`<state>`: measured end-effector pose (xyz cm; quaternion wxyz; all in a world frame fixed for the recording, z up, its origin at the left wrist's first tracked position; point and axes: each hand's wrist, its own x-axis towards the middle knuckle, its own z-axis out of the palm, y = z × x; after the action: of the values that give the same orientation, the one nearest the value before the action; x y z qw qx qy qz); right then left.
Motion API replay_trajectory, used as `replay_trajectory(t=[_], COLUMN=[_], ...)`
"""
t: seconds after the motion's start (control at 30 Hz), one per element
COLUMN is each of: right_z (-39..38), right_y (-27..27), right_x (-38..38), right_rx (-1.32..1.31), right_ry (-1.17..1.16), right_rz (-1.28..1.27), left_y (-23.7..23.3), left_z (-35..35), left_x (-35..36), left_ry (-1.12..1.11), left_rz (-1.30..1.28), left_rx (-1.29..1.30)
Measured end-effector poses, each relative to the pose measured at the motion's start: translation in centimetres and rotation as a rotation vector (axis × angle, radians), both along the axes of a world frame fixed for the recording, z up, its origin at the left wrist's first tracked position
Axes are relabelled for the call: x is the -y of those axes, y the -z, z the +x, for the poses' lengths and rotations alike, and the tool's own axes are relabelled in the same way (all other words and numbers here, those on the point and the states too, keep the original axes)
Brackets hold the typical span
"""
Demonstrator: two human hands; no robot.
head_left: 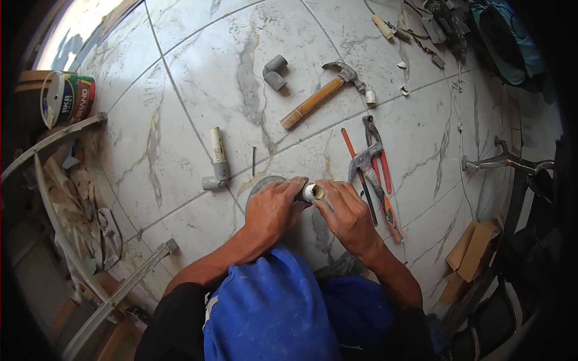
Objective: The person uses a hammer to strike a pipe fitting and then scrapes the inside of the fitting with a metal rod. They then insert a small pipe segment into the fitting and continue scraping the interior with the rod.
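Both of my hands meet in front of my knees around a short white pipe end (309, 192), whose open mouth faces right. My left hand (272, 207) is closed around the darker part behind it, mostly covered by the fingers. My right hand (347, 218) pinches the pipe's rim with thumb and fingers. A rounded grey piece (262, 183) shows behind my left knuckles; whether it joins the pipe cannot be seen. Just right of my right hand lie a second hammer (366, 161), red-handled pincers (374, 141) and a thin orange-and-black rod (349, 144).
Ahead on the marble-look tiles are a wooden-handled claw hammer (316, 101), a grey elbow fitting (275, 73), an elbow with white pipe (217, 162) and a thin dark rod (253, 161). A paint bucket (78, 99) stands left, cardboard (472, 253) right.
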<state>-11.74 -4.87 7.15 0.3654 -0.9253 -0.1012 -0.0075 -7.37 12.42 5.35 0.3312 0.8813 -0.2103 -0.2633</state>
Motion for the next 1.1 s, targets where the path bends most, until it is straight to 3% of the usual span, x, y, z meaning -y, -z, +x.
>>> replay_trajectory(t=[0.43, 0.53, 0.63, 0.7, 0.73, 0.77, 0.87, 1.0, 1.07, 1.1], right_z=[-0.3, -0.6, -1.0, 0.0, 0.2, 0.0, -0.7, -0.8, 0.4, 0.7], right_y=[-1.1, -1.3, -2.4, -2.0, -1.1, 0.4, 4.0, 4.3, 2.0, 1.1], right_x=[0.2, 0.8, 1.2, 1.9, 2.3, 2.7, 3.0, 2.6, 2.2, 2.1], right_rx=[-0.002, 0.086, 0.263, 0.133, -0.129, -0.123, -0.475, -0.193, -0.063, -0.063], right_ry=[0.039, -0.069, 0.203, 0.347, 0.407, 0.407, 0.323, 0.194, 0.243, 0.253], right_rz=[0.066, 0.018, 0.295, 0.167, 0.145, 0.143, -0.027, -0.211, 0.063, 0.061], left_y=[0.3, 0.0, 0.1, 0.2, 0.2, 0.2, -0.1, -0.4, -0.3, -0.3], left_z=[-0.2, 0.0, 0.0, -0.1, -0.1, 0.0, 0.1, 0.4, 0.4, 0.4], left_x=[-0.4, -0.3, -0.3, -0.4, -0.4, -0.3, -0.3, -0.5, -0.5, -0.6], left_ry=[-0.016, 0.01, -0.048, -0.072, -0.092, -0.09, -0.127, -0.189, -0.209, -0.224], left_rz=[-0.242, -0.183, -0.162, -0.168, -0.185, -0.189, -0.158, -0.284, -0.32, -0.358], left_rx=[0.013, 0.006, -0.029, -0.043, -0.055, -0.05, -0.161, -0.321, -0.403, -0.435])
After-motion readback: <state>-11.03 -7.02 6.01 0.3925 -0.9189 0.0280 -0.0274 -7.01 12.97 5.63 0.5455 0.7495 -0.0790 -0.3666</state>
